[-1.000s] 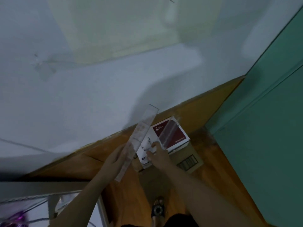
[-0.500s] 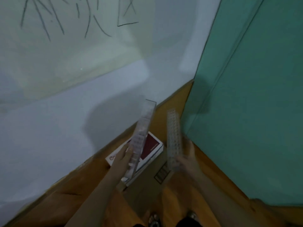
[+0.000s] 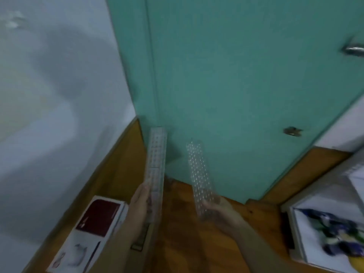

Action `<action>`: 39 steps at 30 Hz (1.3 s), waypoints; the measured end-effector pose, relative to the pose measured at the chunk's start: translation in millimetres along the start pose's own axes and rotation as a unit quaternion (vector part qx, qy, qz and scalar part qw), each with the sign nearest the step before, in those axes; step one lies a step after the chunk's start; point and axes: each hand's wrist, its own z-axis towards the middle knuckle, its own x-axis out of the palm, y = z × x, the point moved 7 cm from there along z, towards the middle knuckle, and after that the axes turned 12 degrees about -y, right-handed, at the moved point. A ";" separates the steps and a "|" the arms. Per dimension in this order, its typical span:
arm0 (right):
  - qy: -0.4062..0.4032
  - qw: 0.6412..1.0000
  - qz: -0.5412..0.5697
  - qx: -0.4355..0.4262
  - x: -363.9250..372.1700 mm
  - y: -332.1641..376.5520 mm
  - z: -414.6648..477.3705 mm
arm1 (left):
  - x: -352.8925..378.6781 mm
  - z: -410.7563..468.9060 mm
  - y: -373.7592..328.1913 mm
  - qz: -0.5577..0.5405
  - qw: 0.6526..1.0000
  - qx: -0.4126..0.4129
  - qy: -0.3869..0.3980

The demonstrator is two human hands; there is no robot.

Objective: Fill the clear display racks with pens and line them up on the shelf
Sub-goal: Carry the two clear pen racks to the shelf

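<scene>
My left hand (image 3: 140, 201) grips the lower part of a long clear display rack (image 3: 156, 160), held upright with its narrow top near the green door. My right hand (image 3: 215, 208) holds a second clear rack (image 3: 199, 172), a strip dotted with rows of holes, tilted slightly left. Both racks are raised above the wooden floor and stand apart from each other. No pens show in either rack. The frame is blurred by motion.
A green door (image 3: 236, 85) with a metal handle (image 3: 353, 49) fills the upper right. A white and maroon box (image 3: 94, 223) lies on a cardboard carton at lower left. A white shelf (image 3: 307, 203) holding blurred dark items stands at right. The wooden floor (image 3: 187, 243) is below.
My right hand picked the holed rack up off the box and lifted it. The view swung right from the wall toward the green door and the shelf, with both racks carried along.
</scene>
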 end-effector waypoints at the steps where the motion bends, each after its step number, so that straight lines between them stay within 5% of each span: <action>1: -0.021 1.000 0.014 -0.012 -19.5 6.0 -8.5 | 20.5 -5.9 -2.1 -0.006 1.000 0.004 0.015; 8: -0.201 0.976 0.033 -0.076 -186.2 35.4 -85.2 | 180.9 -89.5 9.4 -0.004 0.994 0.000 0.107; 18: -0.466 0.861 0.055 -0.196 -435.3 28.2 -281.1 | 416.9 -277.7 107.7 0.118 0.932 0.005 0.342; 26: -0.580 0.770 0.163 -0.209 -555.4 -46.2 -461.8 | 549.6 -482.9 171.8 0.175 0.828 0.031 0.531; 39: -0.754 0.548 0.268 -0.244 -654.3 -167.0 -684.9 | 666.7 -764.2 318.0 0.274 0.610 0.050 0.742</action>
